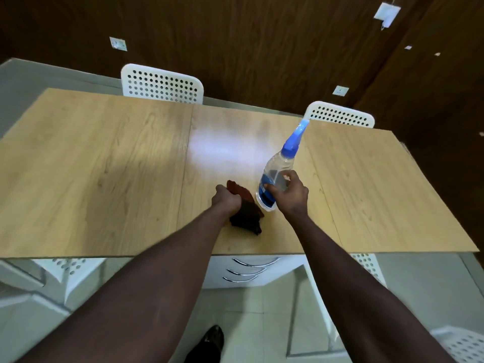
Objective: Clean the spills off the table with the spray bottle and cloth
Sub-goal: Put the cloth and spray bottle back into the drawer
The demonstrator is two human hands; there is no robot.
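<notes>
Looking like pre-spray step: left grip (227,199) bunches cloth (247,213), right grip (289,195) wraps tilted spray bottle (276,174), frame centre; next needs nozzle aimed at worktop (104,166).

We can read no words or numbers anywhere; the blue label (264,193) on the bottle (279,166) is too blurred for us.

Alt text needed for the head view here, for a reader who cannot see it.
A person's left-hand grip bunches a dark red-brown cloth on a light wooden table, while the right-hand grip holds a tilted clear plastic spray bottle with a blue trigger head just right of it. Two white perforated chairs stand at the table's far side.
</notes>
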